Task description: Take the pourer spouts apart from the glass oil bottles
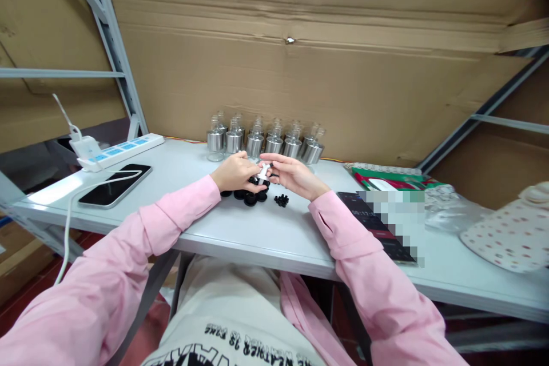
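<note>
My left hand (238, 172) is closed around a small white plastic part (263, 171) with a narrow stem, held just above the table. Close beside it, my right hand (295, 176) pinches a tiny black piece (270, 166) against the white part's end. Partly hidden under my left hand lies a cluster of round black caps (250, 198). A little pile of tiny black pieces (282, 201) sits below my right hand. Behind both hands stand several clear glass bottles with silver metal sleeves (254, 144), upright in rows.
A white power strip (124, 151) and a phone with a cable (115, 187) lie on the left. On the right are a dark screen device (373, 223), plastic bags (450, 211) and a dotted white item (510, 234). Cardboard (300, 80) walls the back.
</note>
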A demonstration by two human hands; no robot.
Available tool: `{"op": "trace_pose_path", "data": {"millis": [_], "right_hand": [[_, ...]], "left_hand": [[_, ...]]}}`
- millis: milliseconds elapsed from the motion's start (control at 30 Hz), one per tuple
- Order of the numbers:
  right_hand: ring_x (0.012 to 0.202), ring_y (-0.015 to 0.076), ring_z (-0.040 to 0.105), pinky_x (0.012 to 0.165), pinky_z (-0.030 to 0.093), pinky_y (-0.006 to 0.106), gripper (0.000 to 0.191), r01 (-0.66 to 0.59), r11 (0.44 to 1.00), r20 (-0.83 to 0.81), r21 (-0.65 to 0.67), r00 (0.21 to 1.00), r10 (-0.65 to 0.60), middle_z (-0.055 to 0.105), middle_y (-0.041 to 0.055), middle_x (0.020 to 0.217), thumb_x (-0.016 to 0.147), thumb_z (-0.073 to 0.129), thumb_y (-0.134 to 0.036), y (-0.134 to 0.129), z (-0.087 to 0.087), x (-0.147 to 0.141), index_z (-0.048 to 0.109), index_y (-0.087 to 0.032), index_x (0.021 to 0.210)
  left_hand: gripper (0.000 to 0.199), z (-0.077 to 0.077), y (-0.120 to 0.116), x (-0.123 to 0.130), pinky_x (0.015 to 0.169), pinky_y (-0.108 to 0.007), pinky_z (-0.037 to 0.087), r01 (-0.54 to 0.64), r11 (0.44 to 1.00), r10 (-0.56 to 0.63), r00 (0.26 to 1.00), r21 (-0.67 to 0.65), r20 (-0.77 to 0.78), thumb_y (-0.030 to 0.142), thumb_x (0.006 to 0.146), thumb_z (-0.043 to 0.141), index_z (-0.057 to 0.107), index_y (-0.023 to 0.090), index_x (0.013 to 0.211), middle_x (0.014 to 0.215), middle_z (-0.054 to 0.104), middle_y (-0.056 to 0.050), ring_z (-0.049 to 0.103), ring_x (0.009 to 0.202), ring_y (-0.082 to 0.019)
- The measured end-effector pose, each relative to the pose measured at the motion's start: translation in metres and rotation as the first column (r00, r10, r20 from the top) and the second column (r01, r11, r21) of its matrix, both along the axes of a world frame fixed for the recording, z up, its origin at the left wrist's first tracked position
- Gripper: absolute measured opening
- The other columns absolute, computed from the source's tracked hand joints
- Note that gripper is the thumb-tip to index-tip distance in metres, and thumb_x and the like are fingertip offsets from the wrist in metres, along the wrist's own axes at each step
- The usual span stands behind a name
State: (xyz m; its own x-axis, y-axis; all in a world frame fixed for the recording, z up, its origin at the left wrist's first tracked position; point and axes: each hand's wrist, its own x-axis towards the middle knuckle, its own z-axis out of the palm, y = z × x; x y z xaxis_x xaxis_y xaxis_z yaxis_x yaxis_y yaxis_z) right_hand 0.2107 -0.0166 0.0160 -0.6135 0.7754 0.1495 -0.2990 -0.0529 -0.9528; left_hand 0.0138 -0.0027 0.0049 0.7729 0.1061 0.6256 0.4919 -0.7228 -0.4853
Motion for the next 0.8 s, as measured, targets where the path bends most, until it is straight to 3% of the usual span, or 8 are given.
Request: {"op": "trace_pose_path", "data": {"millis": [333,667,800], "right_hand": [[0.064,0.0078,0.051,0.067,0.044,0.023,0.021,-0.027,0.999,-0.082,0.018,0.996,0.028,0.063,-0.0003,0.084,0.074,0.062,-0.015,-0.001,0.0,-0.003,0.052,-0.022,0.091],[0.056,0.0082,0.044,0.064,0.042,0.026,0.025,0.026,0.999,-0.048,0.048,0.999,-0.024,0.062,-0.0023,0.084,0.072,0.062,-0.017,-0.01,0.006,-0.004,0.039,-0.024,0.08],[0.06,0.0081,0.048,0.065,0.042,0.024,0.023,0.041,0.998,-0.094,0.04,0.995,-0.037,0.063,-0.0022,0.085,0.073,0.061,-0.016,-0.009,0.005,-0.004,0.041,-0.024,0.082]], "left_hand": [[0.041,-0.001,0.001,-0.001,0.06,-0.028,0.036,0.022,1.0,-0.022,1.0,-0.004,0.006,0.052,0.085,0.042,0.048,0.018,0.062,0.052,0.059,0.003,0.052,0.046,-0.01],[0.042,-0.001,0.0,-0.001,0.061,-0.028,0.034,0.001,0.988,-0.001,1.0,-0.157,0.001,0.054,0.084,0.043,0.047,0.018,0.063,0.053,0.058,0.002,0.051,0.048,-0.011],[0.042,0.001,0.0,-0.002,0.065,-0.028,0.034,-0.054,0.964,0.049,0.998,-0.262,-0.025,0.058,0.083,0.045,0.052,0.017,0.077,0.065,0.063,0.0,0.056,0.056,-0.013]]}}
